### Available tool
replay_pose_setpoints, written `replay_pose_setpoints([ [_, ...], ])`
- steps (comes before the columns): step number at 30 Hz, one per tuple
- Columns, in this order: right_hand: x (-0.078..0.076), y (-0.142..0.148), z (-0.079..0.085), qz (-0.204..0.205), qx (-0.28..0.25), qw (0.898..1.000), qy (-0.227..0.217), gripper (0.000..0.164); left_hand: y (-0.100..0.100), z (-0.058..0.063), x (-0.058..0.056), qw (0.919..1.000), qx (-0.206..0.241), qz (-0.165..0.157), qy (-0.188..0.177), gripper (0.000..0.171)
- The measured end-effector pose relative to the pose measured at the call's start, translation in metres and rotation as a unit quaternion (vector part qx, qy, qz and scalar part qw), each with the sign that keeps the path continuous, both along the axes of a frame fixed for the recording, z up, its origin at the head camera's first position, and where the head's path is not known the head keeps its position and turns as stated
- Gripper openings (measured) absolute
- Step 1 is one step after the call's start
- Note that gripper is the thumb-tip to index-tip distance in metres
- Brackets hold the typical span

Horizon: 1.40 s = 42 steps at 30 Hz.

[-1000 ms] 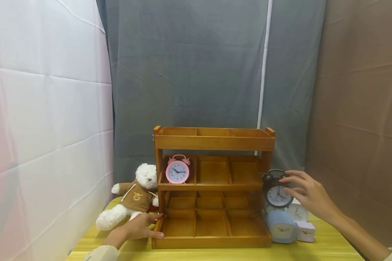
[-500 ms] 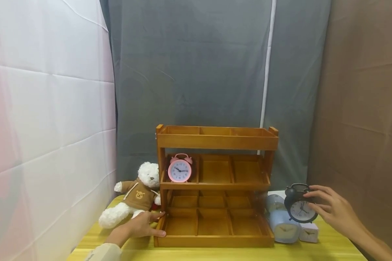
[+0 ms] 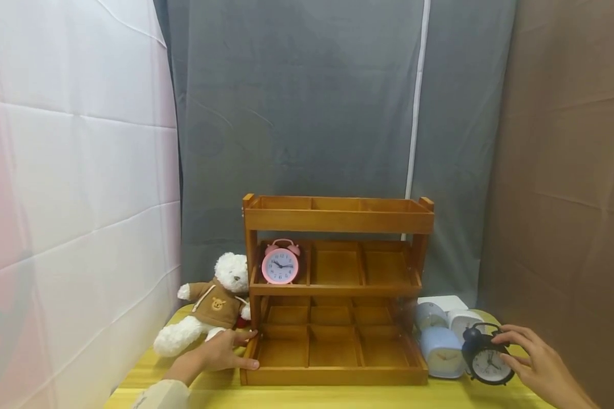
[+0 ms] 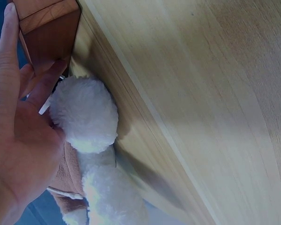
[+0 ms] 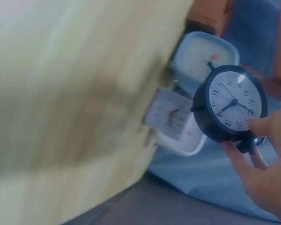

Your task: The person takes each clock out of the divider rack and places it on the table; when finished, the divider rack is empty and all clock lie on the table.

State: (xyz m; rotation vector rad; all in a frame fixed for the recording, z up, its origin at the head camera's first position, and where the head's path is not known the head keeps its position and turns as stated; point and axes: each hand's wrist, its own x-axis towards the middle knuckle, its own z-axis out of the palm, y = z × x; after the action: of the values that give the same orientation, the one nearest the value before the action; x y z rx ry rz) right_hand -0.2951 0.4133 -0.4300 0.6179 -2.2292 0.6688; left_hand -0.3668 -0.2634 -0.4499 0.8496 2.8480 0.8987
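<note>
My right hand grips a black twin-bell alarm clock near its top, thumb by the face and fingers at the bells. In the right wrist view the clock hangs in front of a small pale square clock and a light-blue clock. My left hand holds the lower left side of a brown wooden tiered shelf, thumb at the front corner and fingers farther back. A pink twin-bell alarm clock stands in the shelf's middle tier, left compartment.
A white teddy bear in a brown hoodie sits left of the shelf, close to my left hand. Right of the shelf stand a blue clock, a grey-blue round-topped one and a white one. Grey curtain hangs behind.
My right hand has carried the black alarm clock away from the shelf's right side, down and to the right, in front of the other clocks. The left hand stays on the shelf.
</note>
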Motion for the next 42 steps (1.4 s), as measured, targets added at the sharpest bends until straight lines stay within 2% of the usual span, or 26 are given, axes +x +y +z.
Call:
replay_pose_setpoints([
  [4, 0.001, 0.009, -0.014, -0.013, 0.003, 0.999, -0.031, 0.051, 0.0, 0.002, -0.002, 1.0, 0.006, -0.002, -0.001, 0.082],
  [8, 0.0, 0.018, -0.025, -0.017, 0.008, 0.999, -0.028, 0.051, 0.002, 0.002, -0.004, 1.0, 0.001, -0.002, 0.004, 0.082],
  [13, -0.005, 0.028, -0.038, -0.009, 0.018, 1.0, 0.004, 0.057, 0.003, 0.003, -0.004, 0.9999, -0.006, 0.002, 0.011, 0.083],
  [18, -0.009, 0.038, -0.048, -0.02, 0.035, 0.998, 0.048, 0.064, 0.003, 0.004, -0.004, 1.0, 0.001, 0.002, 0.008, 0.083],
  [20, -0.009, 0.039, -0.05, -0.026, 0.034, 0.998, 0.051, 0.064, 0.003, 0.005, -0.004, 1.0, 0.001, 0.002, 0.008, 0.082],
  [22, -0.008, 0.039, -0.051, -0.021, 0.021, 0.999, 0.035, 0.063, 0.003, 0.005, -0.004, 1.0, 0.002, 0.003, 0.007, 0.082],
  [27, -0.003, 0.039, -0.052, -0.011, -0.015, 0.999, -0.05, 0.053, 0.002, 0.004, -0.001, 1.0, 0.007, 0.005, 0.002, 0.083],
  [32, -0.001, 0.042, -0.053, -0.004, -0.021, 0.996, -0.088, 0.052, 0.003, 0.001, 0.001, 1.0, 0.007, 0.007, -0.003, 0.082],
  [37, 0.002, 0.041, -0.045, -0.009, 0.002, 0.997, -0.077, 0.057, 0.001, -0.001, 0.002, 1.0, 0.006, 0.006, -0.003, 0.081],
  [42, 0.001, 0.028, -0.024, -0.028, 0.019, 0.999, -0.03, 0.057, -0.001, -0.002, 0.0, 1.0, 0.004, 0.006, 0.002, 0.081],
])
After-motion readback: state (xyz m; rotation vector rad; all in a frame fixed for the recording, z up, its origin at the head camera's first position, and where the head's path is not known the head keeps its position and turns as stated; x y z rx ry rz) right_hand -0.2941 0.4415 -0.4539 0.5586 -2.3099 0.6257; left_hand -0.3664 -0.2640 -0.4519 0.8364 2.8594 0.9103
